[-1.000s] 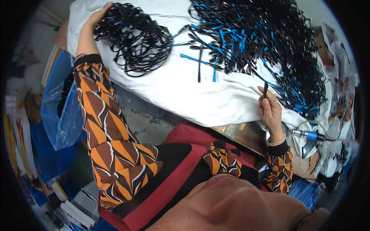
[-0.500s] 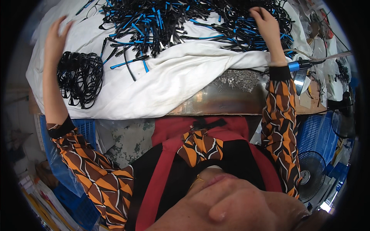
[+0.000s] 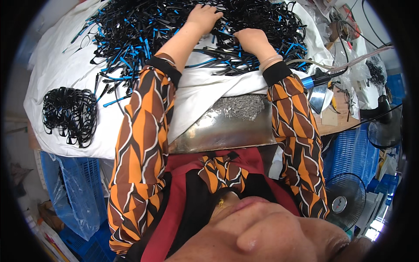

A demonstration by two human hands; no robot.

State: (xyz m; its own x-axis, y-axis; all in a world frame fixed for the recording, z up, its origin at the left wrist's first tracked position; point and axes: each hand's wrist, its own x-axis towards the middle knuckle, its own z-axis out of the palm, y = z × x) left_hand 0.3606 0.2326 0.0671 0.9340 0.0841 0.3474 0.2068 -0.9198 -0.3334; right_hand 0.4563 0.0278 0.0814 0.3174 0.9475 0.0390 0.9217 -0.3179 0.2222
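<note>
A wide heap of black and blue eyeglass temples (image 3: 131,56) lies on a white cloth (image 3: 56,74), with some black frames among them. My left hand (image 3: 203,18) reaches over the heap's middle, fingers apart and touching its top; nothing shows in its grasp. Just to the right, my right hand (image 3: 255,43) is closed, thumb and fingers curled together at the heap. Dark pieces lie against those fingertips, but what they pinch is hidden. A neat stack of black eyeglass frame fronts (image 3: 70,115) sits apart on the cloth at the left.
A metal sheet (image 3: 231,131) with a grey mesh-like pad (image 3: 240,107) lies at the table's front edge. On the right are a blue-handled cabled tool (image 3: 312,81), blue crates (image 3: 353,146) and a fan (image 3: 346,203). A clear plastic bag (image 3: 78,196) hangs at the left.
My left hand has moved right, from beside the stacked frame fronts to the heap's middle. My right hand has shifted left and nearer, and its fingers have closed. The view has shifted too.
</note>
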